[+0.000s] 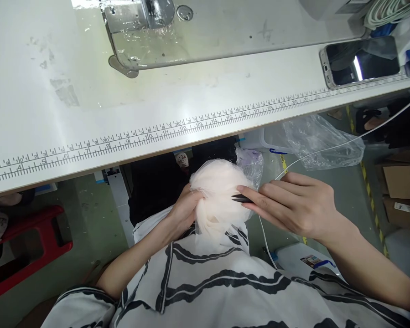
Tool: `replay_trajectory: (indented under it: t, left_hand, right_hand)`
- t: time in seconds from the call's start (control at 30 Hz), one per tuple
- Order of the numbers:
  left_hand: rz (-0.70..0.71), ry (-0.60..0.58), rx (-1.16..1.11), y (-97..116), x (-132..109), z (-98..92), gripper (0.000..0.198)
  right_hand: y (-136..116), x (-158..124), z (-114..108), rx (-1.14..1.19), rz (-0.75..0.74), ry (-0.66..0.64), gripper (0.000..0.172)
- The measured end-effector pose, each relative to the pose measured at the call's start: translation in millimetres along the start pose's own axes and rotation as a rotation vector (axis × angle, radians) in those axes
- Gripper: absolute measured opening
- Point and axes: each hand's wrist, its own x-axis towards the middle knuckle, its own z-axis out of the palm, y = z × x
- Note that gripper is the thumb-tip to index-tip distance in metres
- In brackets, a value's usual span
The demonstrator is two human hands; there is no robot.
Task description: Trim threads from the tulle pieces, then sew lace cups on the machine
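Observation:
My left hand (182, 210) is closed on a bunched piece of pale sheer fabric (215, 191), held in front of my striped shirt below the table edge. My right hand (293, 202) is closed on small black thread snips (241, 198), whose dark tips point left and touch the fabric. The fabric hides most of my left fingers.
A white sewing table (88, 114) with a printed ruler (157, 134) along its edge spans the top, with the sewing machine base (146, 32) on it. A phone (360, 61) lies at the right. Clear plastic bags (321, 139), a white cable (345, 143), cardboard boxes (403, 182) and a red stool (27, 246) sit below.

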Motion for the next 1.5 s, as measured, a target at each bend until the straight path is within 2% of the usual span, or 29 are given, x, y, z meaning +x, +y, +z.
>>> replay_trajectory:
  t: [0.23,0.43,0.6,0.87,1.03,1.2,1.5]
  left_hand:
    - [0.014,-0.011,-0.014,1,-3,2.7,0.057]
    - [0.011,0.022,-0.003,1,-3,3.6,0.062]
    - [0.002,0.003,0.004,0,-1,2.5,0.067]
    - [0.019,0.013,0.022,2,-3,2.5,0.06]
    - [0.006,0.007,0.019,3,-4,3.0,0.06]
    - [-0.003,0.008,-0.002,4,-5,5.6,0.062]
    - [-0.014,0.01,0.024,4,-3,5.2,0.056]
  right_hand:
    - [-1,0,6,0.009,-0.01,0.005,0.03]
    - [-3,-1,7,0.018,-0.012,0.001,0.03]
    - [-4,-3,9,0.049,-0.001,0.021,0.03]
    - [-4,-8,6,0.082,0.05,0.124,0.028]
    - [-3,-13,0,0.042,0.132,0.058,0.026]
    - [-4,-14,6,0.044,0.097,0.07,0.04]
    - [-2,-9,10,0.046,0.071,0.062,0.032]
